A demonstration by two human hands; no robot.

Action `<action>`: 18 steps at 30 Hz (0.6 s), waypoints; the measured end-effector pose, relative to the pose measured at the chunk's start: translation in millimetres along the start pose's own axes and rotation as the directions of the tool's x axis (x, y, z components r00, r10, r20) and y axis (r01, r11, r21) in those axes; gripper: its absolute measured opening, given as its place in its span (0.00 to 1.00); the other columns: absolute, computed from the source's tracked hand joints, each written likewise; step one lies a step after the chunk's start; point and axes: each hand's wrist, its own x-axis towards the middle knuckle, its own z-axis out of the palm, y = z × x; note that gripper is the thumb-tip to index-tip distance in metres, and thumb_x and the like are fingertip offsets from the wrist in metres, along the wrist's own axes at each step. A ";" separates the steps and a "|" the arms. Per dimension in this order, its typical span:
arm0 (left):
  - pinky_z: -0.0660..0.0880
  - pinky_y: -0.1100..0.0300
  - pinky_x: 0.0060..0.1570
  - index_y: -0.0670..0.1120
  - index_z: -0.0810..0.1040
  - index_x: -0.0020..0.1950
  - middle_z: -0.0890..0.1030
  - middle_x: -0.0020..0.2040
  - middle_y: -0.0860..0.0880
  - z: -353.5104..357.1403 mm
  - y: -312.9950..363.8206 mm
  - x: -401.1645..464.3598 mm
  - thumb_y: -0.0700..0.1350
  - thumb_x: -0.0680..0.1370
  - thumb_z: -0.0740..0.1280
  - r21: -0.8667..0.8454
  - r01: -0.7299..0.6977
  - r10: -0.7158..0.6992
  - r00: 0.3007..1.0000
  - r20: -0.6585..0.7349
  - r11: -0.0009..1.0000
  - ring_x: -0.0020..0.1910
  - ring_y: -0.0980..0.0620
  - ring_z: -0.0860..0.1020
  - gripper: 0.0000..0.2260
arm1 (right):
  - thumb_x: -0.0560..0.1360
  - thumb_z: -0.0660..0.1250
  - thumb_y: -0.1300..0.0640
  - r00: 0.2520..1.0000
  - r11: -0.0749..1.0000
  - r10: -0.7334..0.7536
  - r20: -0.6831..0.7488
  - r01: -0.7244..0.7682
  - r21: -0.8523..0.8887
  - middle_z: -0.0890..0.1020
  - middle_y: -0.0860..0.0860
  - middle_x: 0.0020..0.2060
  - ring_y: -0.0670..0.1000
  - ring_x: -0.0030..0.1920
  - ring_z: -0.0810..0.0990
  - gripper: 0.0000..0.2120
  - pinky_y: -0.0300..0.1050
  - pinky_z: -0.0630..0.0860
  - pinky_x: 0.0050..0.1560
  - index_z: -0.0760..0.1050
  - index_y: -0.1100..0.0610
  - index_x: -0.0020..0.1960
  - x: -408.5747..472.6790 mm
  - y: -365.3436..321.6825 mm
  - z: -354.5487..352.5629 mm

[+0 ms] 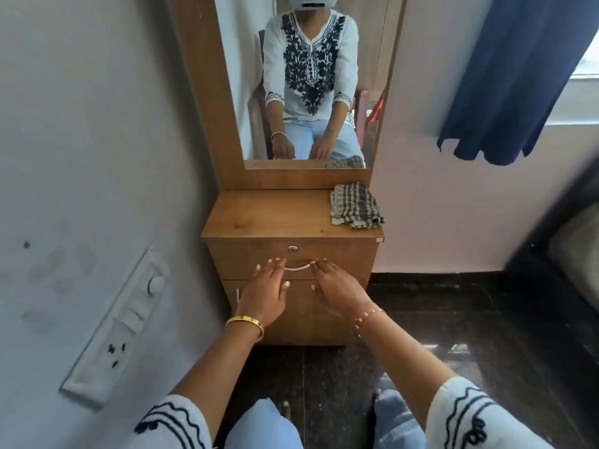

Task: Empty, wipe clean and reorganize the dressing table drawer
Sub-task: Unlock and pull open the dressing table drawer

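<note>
A narrow wooden dressing table (275, 215) stands against the wall with a tall mirror above it. Its top drawer (343, 257) is closed, with a small lock and a curved metal handle (297, 268). My left hand (264, 288) and my right hand (334, 283) are stretched flat toward the drawer front, fingertips at the two ends of the handle, fingers apart and holding nothing. A folded checked cloth (355, 205) lies on the right rear of the tabletop.
A lower cabinet door (327, 319) sits below the drawer. A white switch and socket panel (120, 325) is on the left wall. A blue curtain (518, 76) hangs at the right above the dark floor (453, 319). My knees are close to the cabinet.
</note>
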 end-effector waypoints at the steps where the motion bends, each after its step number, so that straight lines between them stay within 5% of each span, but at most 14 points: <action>1: 0.53 0.55 0.73 0.45 0.56 0.75 0.61 0.75 0.46 4.1 -2.0 7.5 0.45 0.80 0.54 -0.023 0.019 -0.019 1.000 0.009 1.000 0.75 0.48 0.57 0.22 | 0.78 0.57 0.58 1.000 1.000 0.001 0.025 -0.001 -0.001 0.64 0.56 0.72 0.55 0.73 0.61 0.25 0.48 0.61 0.72 0.57 0.61 0.74 10.0 2.6 3.6; 6: 0.67 0.55 0.64 0.45 0.66 0.69 0.70 0.69 0.45 26.6 -5.4 44.0 0.41 0.78 0.57 -0.068 0.054 -0.047 0.994 0.098 0.996 0.68 0.46 0.68 0.19 | 0.74 0.61 0.62 0.989 0.997 -0.006 0.151 0.018 -0.078 0.70 0.55 0.65 0.58 0.64 0.71 0.25 0.53 0.73 0.59 0.63 0.59 0.70 50.8 13.3 18.6; 9: 0.73 0.52 0.57 0.48 0.68 0.68 0.72 0.66 0.47 32.6 -8.3 55.3 0.38 0.76 0.58 -0.012 0.081 -0.079 0.989 0.127 0.997 0.63 0.45 0.72 0.20 | 0.71 0.67 0.61 0.991 0.985 -0.044 0.127 0.064 -0.158 0.68 0.54 0.64 0.57 0.64 0.67 0.26 0.52 0.73 0.55 0.65 0.59 0.68 56.0 16.1 23.5; 18: 0.72 0.54 0.52 0.45 0.76 0.59 0.76 0.58 0.46 34.5 3.5 55.0 0.36 0.74 0.59 -0.003 0.201 -0.201 0.977 0.078 0.980 0.58 0.45 0.73 0.15 | 0.76 0.58 0.63 0.992 0.970 -0.125 0.027 0.128 -0.206 0.71 0.56 0.61 0.57 0.60 0.69 0.18 0.51 0.69 0.58 0.69 0.60 0.65 50.9 7.6 21.6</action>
